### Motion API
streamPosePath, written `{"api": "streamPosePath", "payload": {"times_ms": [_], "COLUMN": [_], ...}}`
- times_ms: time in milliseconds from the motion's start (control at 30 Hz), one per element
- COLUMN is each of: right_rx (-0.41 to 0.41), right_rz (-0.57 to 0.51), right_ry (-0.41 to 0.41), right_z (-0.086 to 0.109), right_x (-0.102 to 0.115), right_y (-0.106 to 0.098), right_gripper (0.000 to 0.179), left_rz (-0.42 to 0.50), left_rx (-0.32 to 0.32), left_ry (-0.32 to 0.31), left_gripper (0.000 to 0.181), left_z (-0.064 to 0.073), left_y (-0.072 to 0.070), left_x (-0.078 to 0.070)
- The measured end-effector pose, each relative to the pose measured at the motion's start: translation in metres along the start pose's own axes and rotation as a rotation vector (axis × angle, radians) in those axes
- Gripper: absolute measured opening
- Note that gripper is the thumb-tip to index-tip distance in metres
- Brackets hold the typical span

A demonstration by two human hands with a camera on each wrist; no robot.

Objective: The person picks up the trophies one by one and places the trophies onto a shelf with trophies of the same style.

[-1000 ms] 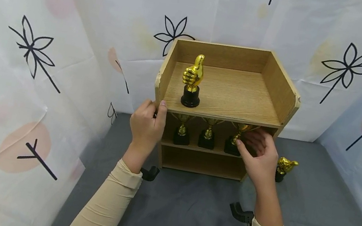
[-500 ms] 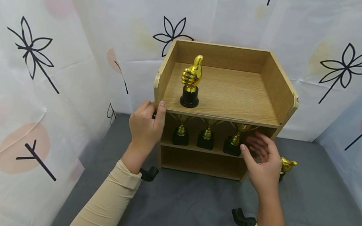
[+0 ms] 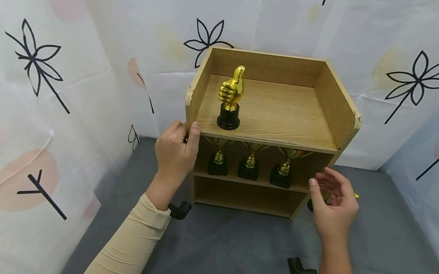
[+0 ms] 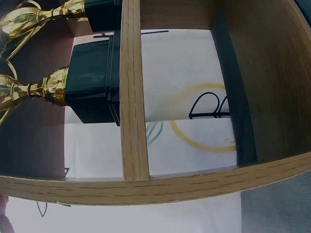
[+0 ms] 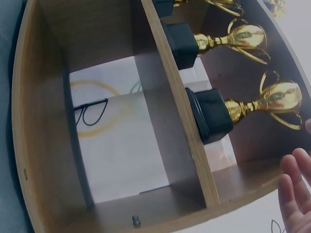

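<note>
My left hand [image 3: 176, 151] grips the left side edge of a wooden shelf [image 3: 281, 113], thumb on the front. My right hand [image 3: 333, 203] is at the shelf's right side, fingers loosely bent and holding nothing. Three gold trophy cups with black bases stand in a row on the middle shelf: a left cup [image 3: 218, 161], a middle cup [image 3: 249, 164] and a right cup [image 3: 282, 170]. In the right wrist view, the fingers [image 5: 290, 182] are apart from the nearest cup [image 5: 282, 97]. A gold thumbs-up trophy [image 3: 232, 97] stands upright on the top board, toward the left.
Behind my right hand, a gold tip [image 3: 356, 196] and a black base [image 3: 310, 205] show on the grey cloth [image 3: 233, 257]; the hand hides what is between. A bottom compartment [image 3: 244, 197] lies under the cups. Patterned white fabric [image 3: 134, 19] hangs behind and at the sides.
My right hand has drawn away from the right cup, moving right and slightly down out of the compartment. The cup stays on the middle shelf. My left hand keeps its grip.
</note>
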State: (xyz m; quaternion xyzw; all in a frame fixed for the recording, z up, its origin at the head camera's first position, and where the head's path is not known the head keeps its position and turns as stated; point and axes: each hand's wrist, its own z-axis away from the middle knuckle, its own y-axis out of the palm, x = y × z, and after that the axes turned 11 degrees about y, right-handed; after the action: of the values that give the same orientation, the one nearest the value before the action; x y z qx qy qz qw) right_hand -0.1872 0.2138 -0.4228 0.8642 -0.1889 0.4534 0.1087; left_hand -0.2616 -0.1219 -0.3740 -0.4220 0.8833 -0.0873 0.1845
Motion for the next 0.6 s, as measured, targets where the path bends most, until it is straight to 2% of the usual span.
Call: {"api": "streamPosePath", "payload": {"times_ms": [100, 400, 600], "right_rx": [-0.069, -0.194, -0.278], "right_rz": [-0.007, 0.049, 0.143], "right_ry": [-0.006, 0.068, 0.132], "right_z": [0.0, 0.002, 0.005], "right_x": [-0.002, -0.011, -0.015], "right_y": [-0.004, -0.018, -0.031], "right_gripper": [0.035, 0.028, 0.027], "left_rz": [0.004, 0.006, 0.009], "left_rx": [-0.001, -0.002, -0.008], "left_ry": [-0.001, -0.003, 0.0], "left_gripper": [0.053, 0.054, 0.053], "left_z": [0.0, 0.0, -0.001], "left_y": [0.0, -0.001, -0.001], "left_x": [-0.001, -0.001, -0.002]}}
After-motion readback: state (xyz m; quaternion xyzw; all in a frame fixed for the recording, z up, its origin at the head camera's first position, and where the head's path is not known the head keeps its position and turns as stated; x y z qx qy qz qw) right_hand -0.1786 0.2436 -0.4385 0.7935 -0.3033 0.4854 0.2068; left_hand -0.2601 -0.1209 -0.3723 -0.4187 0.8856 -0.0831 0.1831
